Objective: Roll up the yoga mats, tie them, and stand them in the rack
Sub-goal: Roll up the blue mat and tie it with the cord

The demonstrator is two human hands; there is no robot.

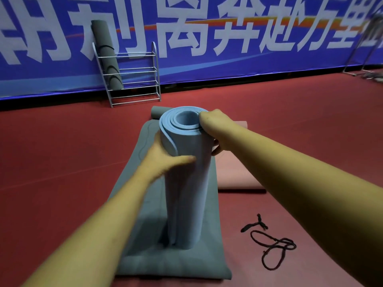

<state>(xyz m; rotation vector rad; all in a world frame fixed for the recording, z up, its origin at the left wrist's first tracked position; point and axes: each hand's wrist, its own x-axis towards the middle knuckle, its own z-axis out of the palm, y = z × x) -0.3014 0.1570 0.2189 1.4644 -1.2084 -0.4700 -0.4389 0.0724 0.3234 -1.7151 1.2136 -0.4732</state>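
A rolled light blue yoga mat (186,189) stands upright on end on a flat grey mat (145,228). My left hand (163,158) wraps around the roll's left side below its top. My right hand (215,129) grips the top rim, fingers over the layered edge. A pink mat (236,175) lies flat to the right, partly hidden behind the roll. Black cords (271,243) lie loose on the floor at the right. At the back, a metal rack (134,79) holds one dark grey rolled mat (107,56) leaning at its left side.
The red floor (62,154) spreads all around. A blue banner (228,38) with white lettering forms the back wall behind the rack. Another grey roll end (157,112) peeks out behind the blue roll. A metal frame (360,59) stands at the far right.
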